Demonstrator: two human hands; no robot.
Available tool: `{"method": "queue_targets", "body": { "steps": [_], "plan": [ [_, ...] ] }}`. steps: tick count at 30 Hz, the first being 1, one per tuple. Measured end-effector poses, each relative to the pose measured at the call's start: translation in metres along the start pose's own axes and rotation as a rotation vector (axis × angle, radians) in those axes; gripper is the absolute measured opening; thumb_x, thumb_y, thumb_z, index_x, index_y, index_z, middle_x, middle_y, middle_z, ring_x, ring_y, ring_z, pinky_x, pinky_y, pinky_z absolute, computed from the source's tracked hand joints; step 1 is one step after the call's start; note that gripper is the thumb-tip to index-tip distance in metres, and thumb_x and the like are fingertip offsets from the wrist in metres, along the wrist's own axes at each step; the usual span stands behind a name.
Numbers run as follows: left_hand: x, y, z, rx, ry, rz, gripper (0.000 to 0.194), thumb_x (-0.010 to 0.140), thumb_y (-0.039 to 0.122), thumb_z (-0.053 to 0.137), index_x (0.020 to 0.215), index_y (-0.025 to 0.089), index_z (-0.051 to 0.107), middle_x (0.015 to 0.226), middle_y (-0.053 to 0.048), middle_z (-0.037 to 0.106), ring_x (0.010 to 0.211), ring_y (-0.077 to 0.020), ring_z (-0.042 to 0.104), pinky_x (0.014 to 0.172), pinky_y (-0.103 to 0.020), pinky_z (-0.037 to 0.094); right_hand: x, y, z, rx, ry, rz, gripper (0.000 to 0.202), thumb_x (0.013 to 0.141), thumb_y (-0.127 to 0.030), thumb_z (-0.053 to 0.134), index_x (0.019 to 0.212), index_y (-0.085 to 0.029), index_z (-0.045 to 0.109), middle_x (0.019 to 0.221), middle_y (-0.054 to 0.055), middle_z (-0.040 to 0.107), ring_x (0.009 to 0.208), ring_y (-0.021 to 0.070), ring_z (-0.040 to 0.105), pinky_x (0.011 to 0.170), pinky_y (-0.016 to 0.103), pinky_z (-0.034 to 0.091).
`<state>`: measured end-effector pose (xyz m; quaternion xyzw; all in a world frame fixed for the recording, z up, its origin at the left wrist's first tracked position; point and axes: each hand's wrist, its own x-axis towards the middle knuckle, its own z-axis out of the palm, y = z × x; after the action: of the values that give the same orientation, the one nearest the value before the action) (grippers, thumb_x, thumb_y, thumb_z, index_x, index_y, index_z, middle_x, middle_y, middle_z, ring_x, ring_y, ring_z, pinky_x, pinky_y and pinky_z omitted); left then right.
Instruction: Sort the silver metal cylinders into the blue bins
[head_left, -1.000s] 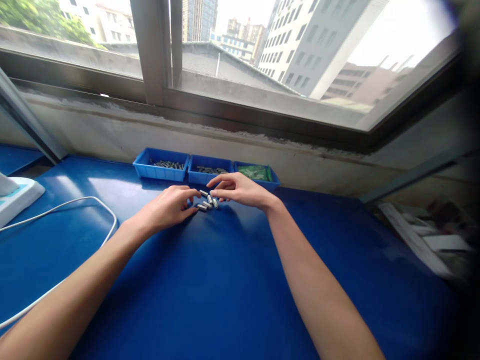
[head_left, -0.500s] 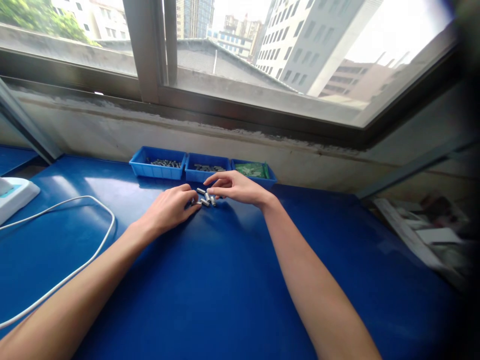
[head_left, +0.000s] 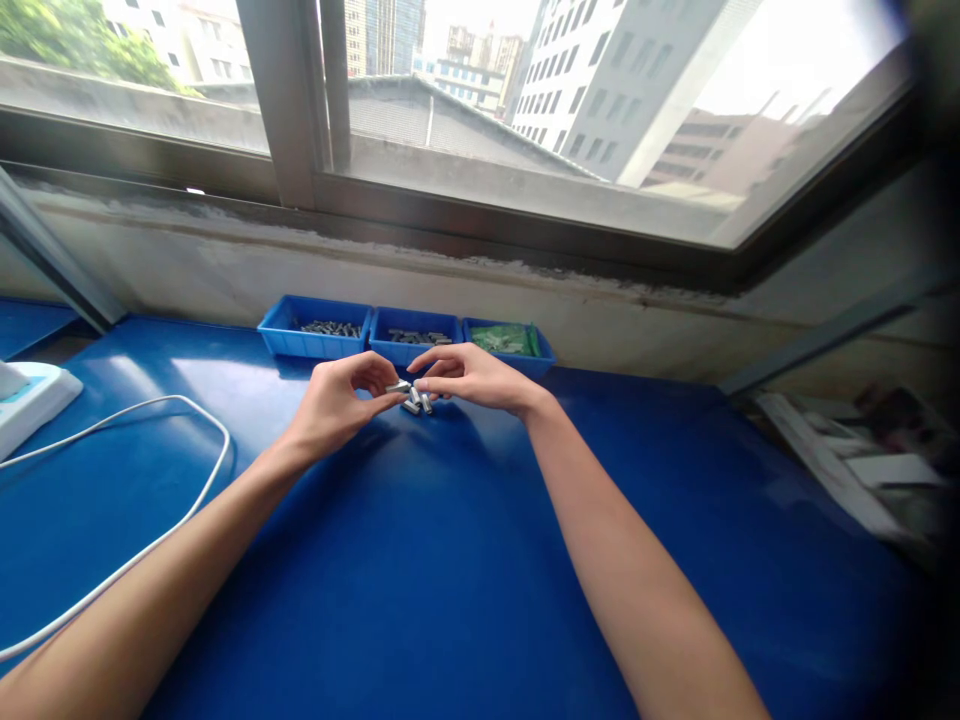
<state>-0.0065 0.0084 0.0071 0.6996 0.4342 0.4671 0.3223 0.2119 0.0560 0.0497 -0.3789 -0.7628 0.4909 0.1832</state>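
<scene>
My left hand pinches a small silver metal cylinder between thumb and fingertips, just above the blue table. Close beside it, my right hand hovers with its index finger raised apart from the thumb. The right thumb tip is at the edge of a small pile of metal cylinders; whether it touches one I cannot tell. Several of these short shiny pieces lie between the two hands on the table. The undersides of the right fingers are hidden.
Behind my hands stand three blue bins: the left bin and middle bin hold metal parts, the right bin green packets. A white cable and a white power strip lie at left. A window rises behind.
My left hand has risen slightly from the table, its fingers now pinching a metal cylinder lifted from the pile's left side. The right hand has stayed almost in place.
</scene>
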Motion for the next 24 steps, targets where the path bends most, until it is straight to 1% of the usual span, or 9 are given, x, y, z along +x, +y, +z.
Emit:
{"method": "queue_targets", "body": {
  "steps": [3,6,8,10,12,14,16,20,24],
  "plan": [
    [-0.001,0.005,0.004,-0.114,0.002,-0.100,0.034,0.073,0.045,0.080,0.085,0.015,0.071,0.082,-0.006,0.073,0.074,-0.0172,0.066,0.070,-0.027,0.052,0.000,0.001,0.001,0.007,-0.010,0.007,0.041,0.083,-0.040,0.072,0.116,-0.016,0.068,0.087,0.006,0.074,0.079,0.0166,0.067,0.068,0.024,0.051],
    [0.001,0.006,0.004,-0.159,0.016,-0.205,0.038,0.079,0.051,0.073,0.085,0.014,0.074,0.073,-0.006,0.072,0.067,-0.0159,0.065,0.064,-0.025,0.050,0.001,0.001,0.002,0.013,-0.011,0.009,0.040,0.084,-0.039,0.071,0.116,-0.016,0.068,0.086,0.006,0.074,0.078,0.0160,0.067,0.068,0.024,0.050],
    [0.002,0.003,0.004,-0.169,0.047,-0.231,0.042,0.082,0.054,0.069,0.077,0.013,0.073,0.067,-0.005,0.070,0.061,-0.0140,0.061,0.060,-0.024,0.048,0.001,0.001,0.004,0.021,-0.014,0.010,0.039,0.084,-0.038,0.071,0.116,-0.015,0.068,0.084,0.005,0.073,0.077,0.0157,0.067,0.068,0.024,0.051],
    [0.002,0.000,0.004,-0.189,0.081,-0.256,0.042,0.080,0.055,0.071,0.076,0.013,0.074,0.066,-0.005,0.070,0.060,-0.0134,0.061,0.060,-0.023,0.048,0.002,0.002,0.006,0.040,-0.028,0.009,0.040,0.082,-0.037,0.073,0.115,-0.014,0.068,0.082,0.005,0.073,0.075,0.0157,0.067,0.067,0.025,0.051],
    [0.002,-0.001,0.004,-0.229,0.109,-0.295,0.040,0.076,0.052,0.077,0.084,0.013,0.076,0.070,-0.005,0.073,0.065,-0.0149,0.064,0.064,-0.024,0.050,0.003,0.003,0.008,0.083,-0.045,0.002,0.043,0.080,-0.036,0.075,0.116,-0.014,0.067,0.083,0.005,0.073,0.075,0.0162,0.067,0.067,0.026,0.052],
    [0.001,-0.001,0.005,-0.281,0.119,-0.319,0.042,0.071,0.049,0.082,0.092,0.014,0.076,0.076,-0.006,0.075,0.072,-0.0174,0.068,0.070,-0.025,0.053,0.005,0.005,0.011,0.139,-0.056,-0.014,0.045,0.077,-0.035,0.078,0.115,-0.013,0.067,0.084,0.006,0.074,0.075,0.0165,0.067,0.068,0.027,0.053],
    [0.000,0.001,0.005,-0.325,0.119,-0.327,0.044,0.068,0.047,0.085,0.093,0.013,0.075,0.080,-0.007,0.077,0.078,-0.0199,0.071,0.075,-0.027,0.055,0.007,0.007,0.015,0.195,-0.045,-0.045,0.044,0.075,-0.035,0.079,0.112,-0.012,0.068,0.082,0.006,0.074,0.073,0.0161,0.067,0.068,0.027,0.053],
    [-0.001,0.005,0.005,-0.365,0.089,-0.344,0.046,0.068,0.049,0.084,0.094,0.012,0.075,0.085,-0.010,0.078,0.084,-0.0231,0.073,0.082,-0.032,0.057,0.011,0.012,0.018,0.284,0.024,-0.075,0.040,0.072,-0.036,0.082,0.100,-0.011,0.072,0.076,0.005,0.073,0.067,0.0139,0.064,0.065,0.026,0.052],
    [-0.001,0.005,0.006,-0.373,0.063,-0.332,0.046,0.071,0.051,0.081,0.096,0.013,0.076,0.087,-0.010,0.078,0.085,-0.0247,0.075,0.086,-0.035,0.058,0.013,0.015,0.018,0.323,0.096,-0.056,0.041,0.067,-0.038,0.085,0.096,-0.012,0.074,0.073,0.004,0.072,0.065,0.0137,0.065,0.064,0.025,0.052]
  ]
}}
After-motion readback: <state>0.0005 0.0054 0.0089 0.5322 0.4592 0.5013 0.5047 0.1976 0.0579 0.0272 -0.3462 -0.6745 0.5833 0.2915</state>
